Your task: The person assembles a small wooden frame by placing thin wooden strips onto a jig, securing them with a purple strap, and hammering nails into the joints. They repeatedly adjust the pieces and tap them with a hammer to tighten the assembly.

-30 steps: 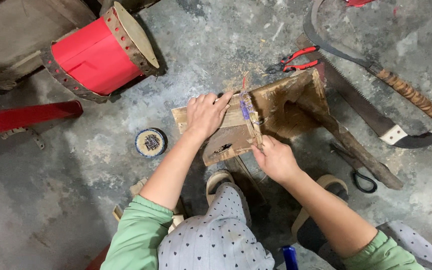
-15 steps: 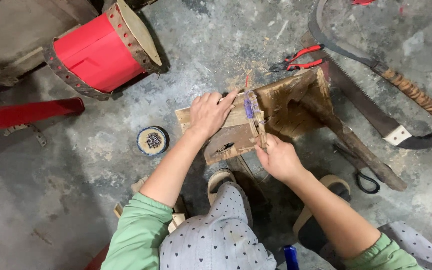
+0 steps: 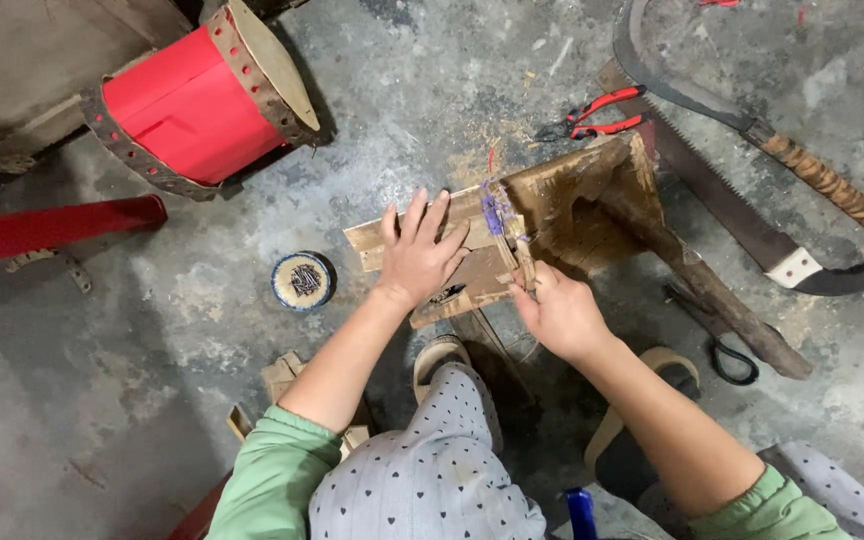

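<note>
Concrete floor (image 3: 432,110), grey and stained, carries everything. At its middle lies a wooden board (image 3: 452,262) against a rough wooden stool (image 3: 612,205). Left hand (image 3: 420,255) presses flat and open on the board; right hand (image 3: 557,312) pinches a thin wooden stick (image 3: 520,255) standing on it. Beside the board sits a round tin of nails (image 3: 302,281). Red drum (image 3: 197,100) lies toward the far left corner; red pliers (image 3: 597,112), saw (image 3: 742,225) and sickle (image 3: 752,125) lie far right.
</note>
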